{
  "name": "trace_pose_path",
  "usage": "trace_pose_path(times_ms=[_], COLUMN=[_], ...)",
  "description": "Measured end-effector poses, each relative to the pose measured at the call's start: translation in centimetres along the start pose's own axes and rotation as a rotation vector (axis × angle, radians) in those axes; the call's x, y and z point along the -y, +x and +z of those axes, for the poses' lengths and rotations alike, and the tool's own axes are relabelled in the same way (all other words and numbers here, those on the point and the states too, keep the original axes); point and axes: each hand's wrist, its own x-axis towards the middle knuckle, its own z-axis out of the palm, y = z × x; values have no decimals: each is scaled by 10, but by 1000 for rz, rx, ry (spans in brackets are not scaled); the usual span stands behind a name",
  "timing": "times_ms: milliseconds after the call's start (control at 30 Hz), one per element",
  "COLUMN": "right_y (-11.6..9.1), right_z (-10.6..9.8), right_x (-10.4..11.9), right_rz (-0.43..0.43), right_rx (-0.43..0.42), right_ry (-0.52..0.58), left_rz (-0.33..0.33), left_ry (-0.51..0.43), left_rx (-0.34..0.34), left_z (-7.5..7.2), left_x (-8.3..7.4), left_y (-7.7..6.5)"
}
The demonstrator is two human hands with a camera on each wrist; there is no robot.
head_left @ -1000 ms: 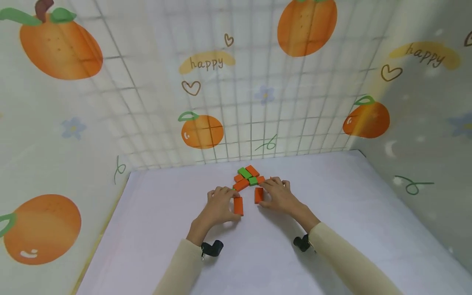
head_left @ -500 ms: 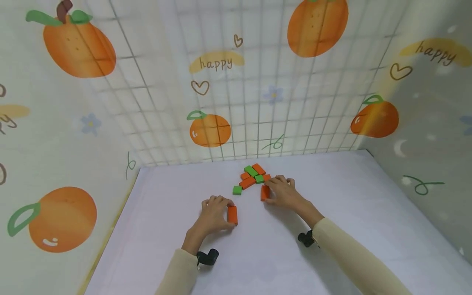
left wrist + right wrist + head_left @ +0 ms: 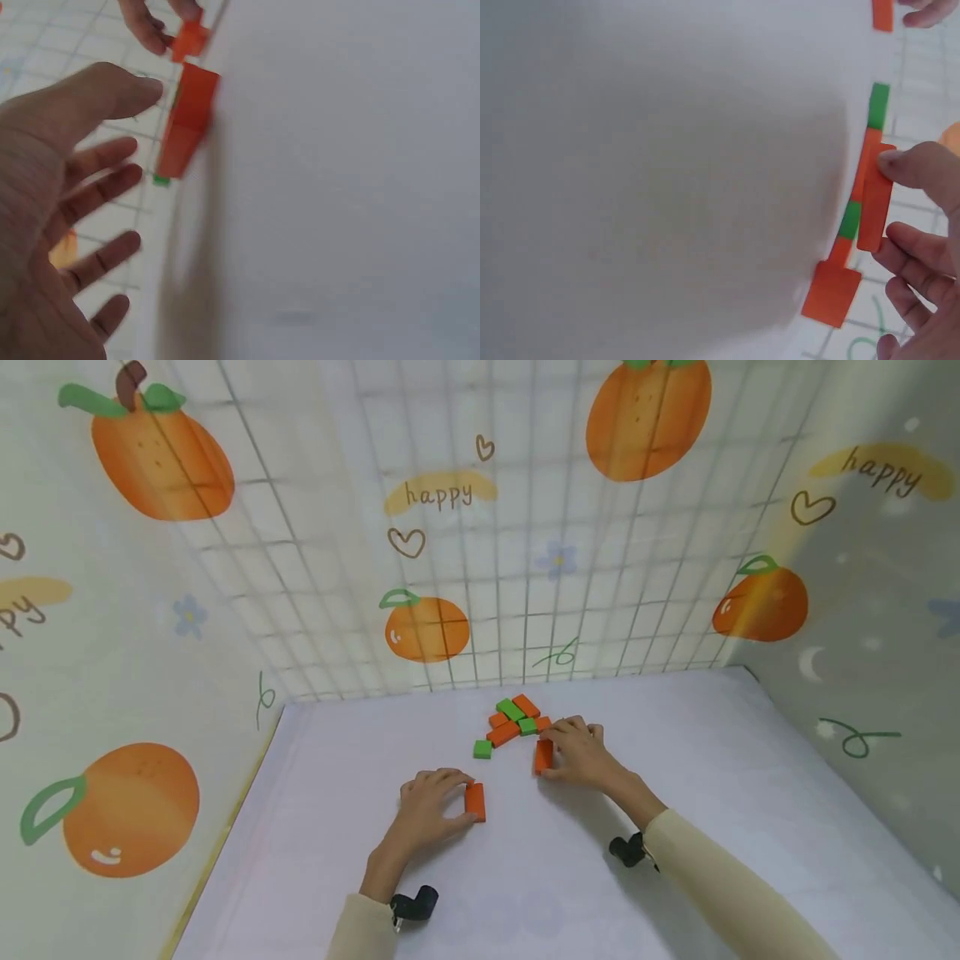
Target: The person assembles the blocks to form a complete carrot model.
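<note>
1. From my remote seat, the head camera shows a person's two bare hands over a pale lavender-white tabletop [image 3: 285, 827], each near its own orange block.
2. The left hand [image 3: 426, 810] is loosely spread around an orange rectangular block [image 3: 476, 802]. The left wrist camera shows me its thumb and fingers apart from that block, gripping nothing; the block rests on the tabletop, nearer the person than the others.
3. The right hand [image 3: 583, 756] pinches a second orange rectangular block [image 3: 543, 758] by its ends, thumb at one, fingertips at the other.
4. Beyond the hands I see a cluster: a green rectangular block [image 3: 511, 709] beside a slanting orange block [image 3: 526, 706], a short orange block [image 3: 498, 720], a longer orange block [image 3: 503, 733], a small green block [image 3: 528, 727] and an orange piece [image 3: 543, 724] partly behind the right hand.
5. A green square block [image 3: 482, 749] lies just beside the cluster's left end.
6. Both arms wear cream sleeves [image 3: 727, 877], with a black device [image 3: 417, 904] at each wrist.
7. Behind hangs a whitish curtain [image 3: 322, 527] printed with oranges, hearts and "happy", a grid showing through.
</note>
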Motion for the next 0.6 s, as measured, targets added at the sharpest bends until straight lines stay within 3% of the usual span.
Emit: trace_pose_path(times_ms=[267,600], right_y=[-14,-19], right_z=[-3,9], right_x=[23,59], right_rz=[-100,-176], right_rx=[-2,37], right_ry=[67,58], left_rz=[47,105], left_ry=[-143,-144], left_rx=[-94,-132], left_z=[14,26], left_x=[16,18], left_y=[-16,-17])
